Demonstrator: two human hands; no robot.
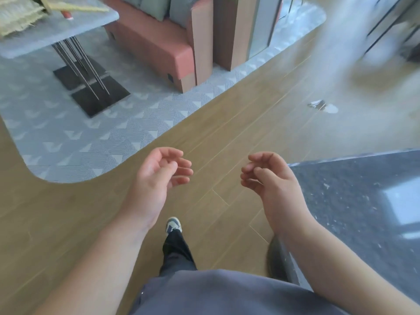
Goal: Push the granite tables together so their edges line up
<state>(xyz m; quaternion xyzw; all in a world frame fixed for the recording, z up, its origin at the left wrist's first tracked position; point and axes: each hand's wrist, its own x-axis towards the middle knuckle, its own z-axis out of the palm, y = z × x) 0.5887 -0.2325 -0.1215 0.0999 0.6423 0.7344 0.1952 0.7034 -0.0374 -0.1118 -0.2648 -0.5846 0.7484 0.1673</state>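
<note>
Both hands are free: the left hand (156, 176) and the right hand (270, 178) hang in the air in front of the body with fingers loosely curled, gripping nothing and touching no table. Only one dark speckled granite table (354, 201) shows, at the lower right; its rounded corner lies just beside the right forearm, and its far edge runs off to the right. A partner table of the same stone is not in view, so whether any edges line up cannot be told; judging by the idle hands, the pushing looks either not begun or between pushes, and most of the task seems left. Across the wood plank floor (227, 123), well apart, a lighter grey table (68, 26) stands on thin metal legs and a dark base plate on a patterned grey carpet (75, 137), next to a terracotta sofa (156, 42). One sneaker (173, 225) is stepped forward onto the planks. Nothing stands between the person and the granite table's near edge.
</note>
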